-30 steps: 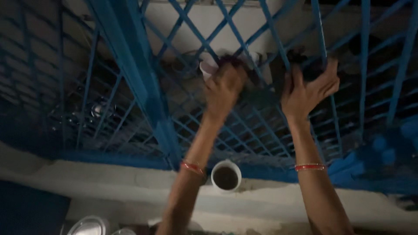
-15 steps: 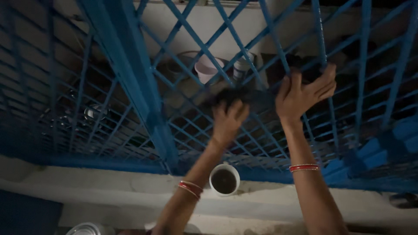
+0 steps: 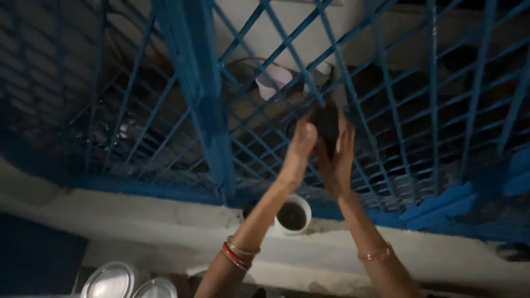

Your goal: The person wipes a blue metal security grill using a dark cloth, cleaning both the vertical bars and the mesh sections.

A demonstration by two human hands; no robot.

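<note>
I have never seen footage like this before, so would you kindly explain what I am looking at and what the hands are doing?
There is no machine here: a person wears a camera on the head, so this single view looks along their own two bare arms. The left hand and right hand are raised together, palms facing, pressing a dark clump between them; what it is made of is too dim to tell. They are right up at a blue metal lattice grille. On the pale ledge beneath it stands a white cup with dark contents. Both wrists wear bangles. Round metal lids show at the bottom left. Behind the grille, a pale cup is faintly visible.
</note>
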